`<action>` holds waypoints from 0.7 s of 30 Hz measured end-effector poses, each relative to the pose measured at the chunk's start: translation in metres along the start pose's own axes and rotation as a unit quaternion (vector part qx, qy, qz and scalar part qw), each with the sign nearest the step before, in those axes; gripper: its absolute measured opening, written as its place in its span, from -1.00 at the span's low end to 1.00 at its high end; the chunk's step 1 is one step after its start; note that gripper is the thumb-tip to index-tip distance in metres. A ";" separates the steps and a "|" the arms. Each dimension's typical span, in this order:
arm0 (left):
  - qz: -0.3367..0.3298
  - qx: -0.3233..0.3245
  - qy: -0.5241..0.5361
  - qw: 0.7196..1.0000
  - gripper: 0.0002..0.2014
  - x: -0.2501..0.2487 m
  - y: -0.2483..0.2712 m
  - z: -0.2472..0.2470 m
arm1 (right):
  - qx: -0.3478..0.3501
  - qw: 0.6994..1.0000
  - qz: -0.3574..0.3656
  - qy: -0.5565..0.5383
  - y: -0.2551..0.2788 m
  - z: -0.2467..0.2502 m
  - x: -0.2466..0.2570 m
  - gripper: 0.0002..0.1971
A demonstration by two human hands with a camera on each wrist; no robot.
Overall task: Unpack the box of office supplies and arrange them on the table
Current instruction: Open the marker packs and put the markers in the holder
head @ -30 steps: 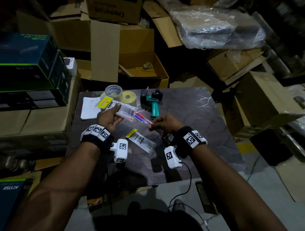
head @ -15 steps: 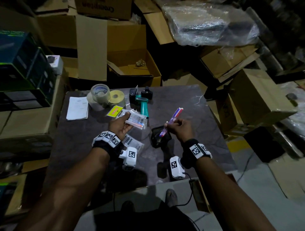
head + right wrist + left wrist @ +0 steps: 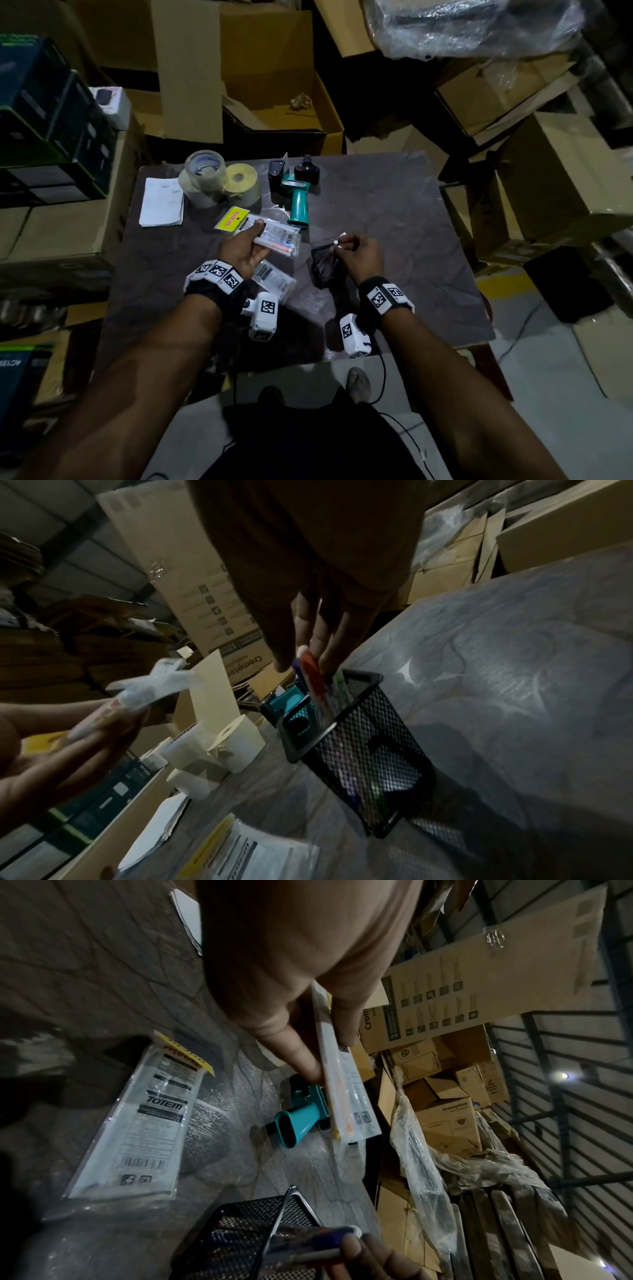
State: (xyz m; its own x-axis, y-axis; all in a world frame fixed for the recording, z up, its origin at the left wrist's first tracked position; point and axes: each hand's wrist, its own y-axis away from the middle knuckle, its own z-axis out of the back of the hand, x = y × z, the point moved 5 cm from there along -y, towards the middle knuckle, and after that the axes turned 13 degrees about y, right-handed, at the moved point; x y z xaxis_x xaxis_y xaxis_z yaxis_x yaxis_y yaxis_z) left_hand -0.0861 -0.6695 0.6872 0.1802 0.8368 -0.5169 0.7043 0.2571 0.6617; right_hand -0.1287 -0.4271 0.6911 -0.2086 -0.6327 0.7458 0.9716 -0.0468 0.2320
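Observation:
My left hand [image 3: 245, 248] grips a clear plastic pen packet [image 3: 275, 236] with a yellow header above the dark table [image 3: 394, 212]; the same packet [image 3: 346, 1085] shows edge-on in the left wrist view. My right hand [image 3: 356, 251] pinches a bundle of coloured pens [image 3: 313, 677] whose lower ends stand inside a black mesh pen holder [image 3: 363, 745]. That holder [image 3: 325, 263] sits mid-table under the right hand. A second packet [image 3: 275, 277] lies flat by my left wrist. The open cardboard box [image 3: 284, 99] stands behind the table.
At the table's far side lie a folded white paper [image 3: 161, 202], two tape rolls [image 3: 205, 171], a yellow-cored roll [image 3: 239, 180] and a teal tape dispenser [image 3: 298, 198]. Cardboard boxes [image 3: 561, 178] crowd every side; dark cartons [image 3: 51, 126] are stacked at left.
My right hand has swung the pens from pointing up and away down into the mesh holder. The left hand keeps its hold on the packet.

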 end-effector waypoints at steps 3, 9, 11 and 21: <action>0.005 0.007 0.001 1.000 -0.96 0.001 -0.001 -0.003 | -0.032 0.999 0.027 -0.025 -0.003 0.017 0.014 -0.86; 0.013 0.036 -0.024 0.999 -0.86 0.010 0.006 -0.016 | 0.094 0.987 0.107 -0.080 0.016 0.019 0.054 -0.85; 0.010 0.044 -0.036 0.998 -0.75 0.012 0.009 -0.018 | 0.136 0.980 0.120 -0.085 0.028 0.014 0.068 -0.92; -0.006 0.090 -0.043 0.995 -0.83 0.000 0.022 -0.003 | 0.090 0.959 0.251 0.093 0.055 -0.022 0.083 -0.68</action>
State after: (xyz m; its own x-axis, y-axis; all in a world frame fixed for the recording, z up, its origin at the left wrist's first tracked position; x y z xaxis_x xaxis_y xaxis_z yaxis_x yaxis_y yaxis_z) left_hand -0.0722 -0.6623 0.7033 0.2237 0.7879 -0.5738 0.8167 0.1697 0.5515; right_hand -0.0904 -0.4986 0.7521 0.3197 -0.6681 0.6720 0.9060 0.4232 -0.0102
